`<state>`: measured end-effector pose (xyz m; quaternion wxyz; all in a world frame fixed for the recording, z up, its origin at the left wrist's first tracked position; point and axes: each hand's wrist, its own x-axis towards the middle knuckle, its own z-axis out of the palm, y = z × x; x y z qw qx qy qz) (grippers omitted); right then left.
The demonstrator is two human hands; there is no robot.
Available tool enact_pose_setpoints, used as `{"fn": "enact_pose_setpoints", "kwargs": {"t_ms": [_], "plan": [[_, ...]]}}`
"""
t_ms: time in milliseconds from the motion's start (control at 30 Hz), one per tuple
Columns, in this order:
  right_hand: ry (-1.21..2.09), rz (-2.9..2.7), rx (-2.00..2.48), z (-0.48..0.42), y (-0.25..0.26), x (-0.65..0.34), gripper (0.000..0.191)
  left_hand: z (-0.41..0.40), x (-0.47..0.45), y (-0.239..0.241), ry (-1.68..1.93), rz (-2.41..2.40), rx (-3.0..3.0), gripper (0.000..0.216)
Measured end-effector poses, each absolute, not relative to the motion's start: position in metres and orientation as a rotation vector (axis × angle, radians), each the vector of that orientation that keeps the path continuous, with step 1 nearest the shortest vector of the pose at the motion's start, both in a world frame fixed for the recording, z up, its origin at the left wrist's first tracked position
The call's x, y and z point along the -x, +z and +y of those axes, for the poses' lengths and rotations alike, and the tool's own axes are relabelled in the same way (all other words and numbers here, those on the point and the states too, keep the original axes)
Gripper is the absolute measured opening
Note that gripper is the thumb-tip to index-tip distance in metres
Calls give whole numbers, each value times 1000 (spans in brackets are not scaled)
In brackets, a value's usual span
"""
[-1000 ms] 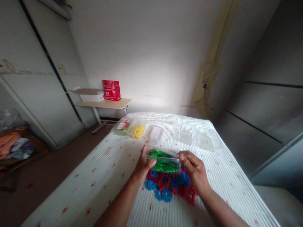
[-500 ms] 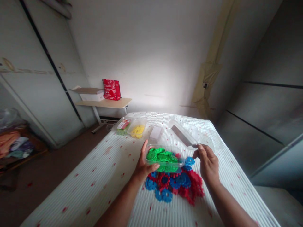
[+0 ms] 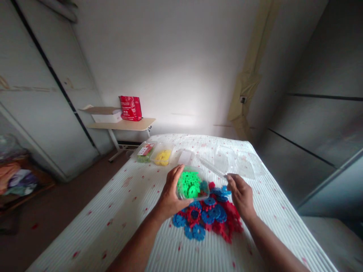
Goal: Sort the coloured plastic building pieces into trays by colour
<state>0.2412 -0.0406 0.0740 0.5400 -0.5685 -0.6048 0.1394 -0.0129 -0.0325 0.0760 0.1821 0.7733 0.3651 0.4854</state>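
My left hand (image 3: 172, 189) grips a clear plastic container (image 3: 204, 194) by its left end. Bright green notched discs (image 3: 189, 184) are heaped inside, and the container tilts. My right hand (image 3: 241, 192) pinches the near corner of a clear plastic lid (image 3: 211, 166), which is seen nearly edge-on, apart from the container. Below the container, a loose pile of blue discs (image 3: 208, 216) and red discs (image 3: 231, 223) lies on the striped cover, partly hidden by the container.
Behind stand a container of yellow pieces (image 3: 163, 156), a labelled container of green pieces (image 3: 145, 152) and a clear container with a white card (image 3: 185, 156). Clear lids or trays (image 3: 246, 165) lie at the right. A side table (image 3: 141, 124) holds a red bag (image 3: 131, 108) and a box (image 3: 106, 116).
My left hand has turned and tilted the container, and the green discs have bunched up in it. The lid in my right hand has rotated from showing its face to nearly edge-on.
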Motion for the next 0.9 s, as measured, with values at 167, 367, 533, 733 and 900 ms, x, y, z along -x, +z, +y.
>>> {"fn": "enact_pose_setpoints", "kwargs": {"t_ms": [167,367,533,733,900], "plan": [[302,-1515,1392,-38,65,-241,37,-34,6,91,1328,928,-2530,91],[284,-1509,1419,-37,64,-238,40,-37,1,103,1189,900,-2775,86],[206,-1525,1425,-37,66,-240,41,-40,-4,107,1079,893,-2872,84],[159,-1561,1451,-37,70,-242,41,-38,-5,109,1065,918,-2930,82],[166,-1583,1465,-38,71,-243,42,-40,2,112,1067,921,-2946,81]]}}
